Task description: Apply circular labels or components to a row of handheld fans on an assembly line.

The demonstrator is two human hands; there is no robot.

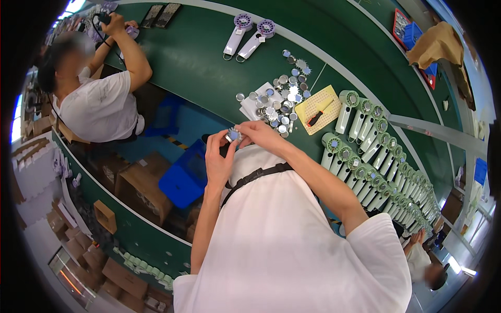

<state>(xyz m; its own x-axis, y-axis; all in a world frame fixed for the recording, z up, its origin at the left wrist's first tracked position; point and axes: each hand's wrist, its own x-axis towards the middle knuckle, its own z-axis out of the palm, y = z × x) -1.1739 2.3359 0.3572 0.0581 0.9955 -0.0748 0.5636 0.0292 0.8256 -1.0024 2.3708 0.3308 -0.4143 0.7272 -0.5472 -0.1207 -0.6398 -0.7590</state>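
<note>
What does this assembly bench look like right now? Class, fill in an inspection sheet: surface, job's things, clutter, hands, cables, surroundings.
Surface: dark green bench top.
Job's things: small round silver fan part, pinched between both hands; loose heap of similar silver discs.
Clutter: red-handled screwdriver on a yellow pad; rows of pale green handheld fans; two lilac handheld fans.
Hands: left hand and right hand both grip the part.
Cables: black cord by a co-worker's hands.
Surroundings: seated co-worker in white shirt; blue crate; cardboard boxes.
</note>
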